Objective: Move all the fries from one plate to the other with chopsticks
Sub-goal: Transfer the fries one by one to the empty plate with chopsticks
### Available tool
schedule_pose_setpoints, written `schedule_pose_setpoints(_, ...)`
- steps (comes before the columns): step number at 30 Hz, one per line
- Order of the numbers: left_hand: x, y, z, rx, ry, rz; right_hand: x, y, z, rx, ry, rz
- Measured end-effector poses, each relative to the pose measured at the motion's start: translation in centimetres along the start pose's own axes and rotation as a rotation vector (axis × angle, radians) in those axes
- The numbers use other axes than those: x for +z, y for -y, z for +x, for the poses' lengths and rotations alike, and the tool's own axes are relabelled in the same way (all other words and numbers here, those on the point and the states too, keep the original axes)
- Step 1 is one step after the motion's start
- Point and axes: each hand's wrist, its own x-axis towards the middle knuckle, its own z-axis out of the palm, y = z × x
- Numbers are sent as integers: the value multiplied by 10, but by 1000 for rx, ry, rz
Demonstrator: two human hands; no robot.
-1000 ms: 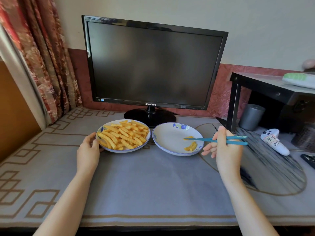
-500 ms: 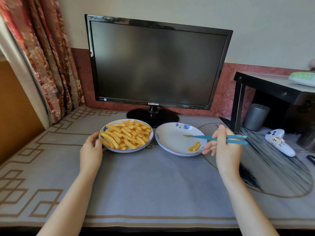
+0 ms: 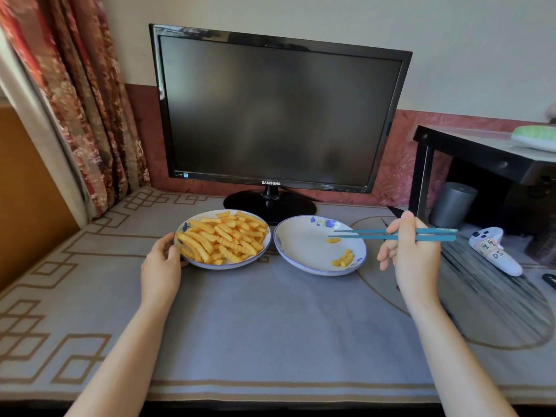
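Head view: a grey cloth-covered table [image 3: 270, 326] with a tan geometric border was seen, and a large black flat-screen monitor [image 3: 279, 112] stood at its far edge. In front of the monitor stand, two round white plates with blue rims and blue flower prints were set just beside each other. The left plate [image 3: 192, 263] was heaped with golden crinkle-cut fries [image 3: 224, 237], ridged along their sides and piled across one another. The right plate [image 3: 301, 257] was nearly bare: a short ridged fry [image 3: 343, 259] lay near its front right rim, and a small yellow piece [image 3: 333, 240] sat near its middle. The left hand [image 3: 161, 266] was curled against the left plate's near rim, thumb and fingers touching the edge. The right hand [image 3: 413, 260] was clenched around a pair of teal plastic chopsticks [image 3: 367, 234], held level with their tips slightly parted above the right plate, nothing caught between them.
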Motion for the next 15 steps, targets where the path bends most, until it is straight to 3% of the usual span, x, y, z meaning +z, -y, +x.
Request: schedule_pose_setpoints(15, 1, 3, 2, -5, 6, -25, -7, -10, 29, 140, 22, -18)
